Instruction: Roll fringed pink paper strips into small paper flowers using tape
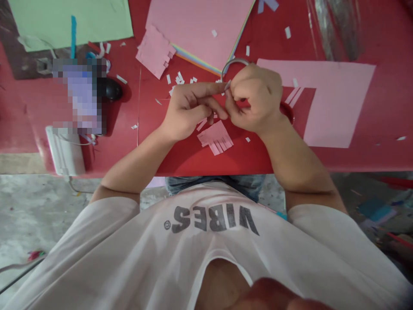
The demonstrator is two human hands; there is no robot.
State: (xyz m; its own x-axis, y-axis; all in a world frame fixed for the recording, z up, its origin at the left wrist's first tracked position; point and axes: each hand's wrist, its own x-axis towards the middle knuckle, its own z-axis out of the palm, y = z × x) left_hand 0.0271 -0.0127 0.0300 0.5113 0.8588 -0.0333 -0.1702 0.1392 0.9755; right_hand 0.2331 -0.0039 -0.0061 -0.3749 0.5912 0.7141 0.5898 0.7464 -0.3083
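My left hand [190,107] is over the red table with its index finger stretched out, its tip touching the fingertips of my right hand. Its other fingers are loosely bent and apart. My right hand [256,97] has curled fingers, thumb and fingertips pressed together; anything between them is too small to make out. Behind that hand, a thin grey ring [234,61] shows in part; whether it is held is unclear. Below the hands lies a small pink paper piece [215,137] with one edge cut into strips. A red curved rim [288,112] peeks out beside my right wrist.
Pink paper sheets [200,26] with coloured layers beneath lie at the back. Another fringed pink piece [155,51] overlaps them. An L-shaped pink sheet [335,103] is at right. White scraps [180,78] are scattered about. A black mouse [112,89] and white box [66,150] are at left.
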